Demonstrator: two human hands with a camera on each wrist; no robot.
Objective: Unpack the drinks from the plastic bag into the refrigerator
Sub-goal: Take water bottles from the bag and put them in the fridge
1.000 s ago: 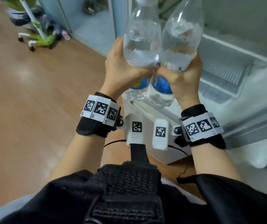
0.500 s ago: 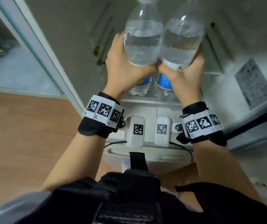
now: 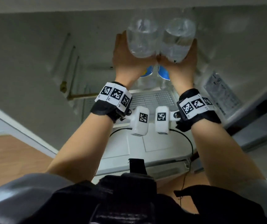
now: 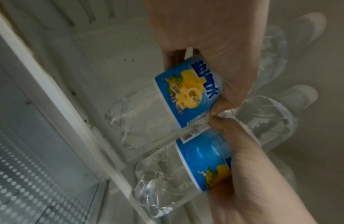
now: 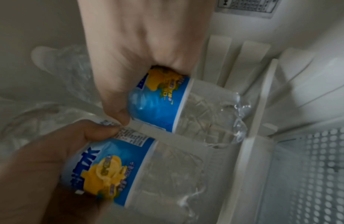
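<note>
1. The left hand (image 3: pixel 130 62) gripped a clear drink bottle (image 3: pixel 141 41) around its blue-and-yellow label, fingers and thumb curled round the body, inside the open refrigerator (image 3: pixel 32 50).
2. The right hand (image 3: pixel 180 65) held a second bottle (image 3: pixel 177 41) the same way, fingers wrapped around its label.
3. The two bottles were pressed side by side between the palms, with the tips of the two thumbs touching where the labels met.
4. In the left wrist view, the white caps pointed away beyond the fingers, toward the refrigerator's back wall.
5. The clear bases of both bottles sat on the wrist side of the fingers, above a white shelf edge (image 5: pixel 263 106).
6. A dotted glass shelf (image 3: pixel 152 99) lay below the wrists.
7. A printed sticker (image 3: pixel 221 92) was fixed to the inner wall just right of the right hand.
</note>
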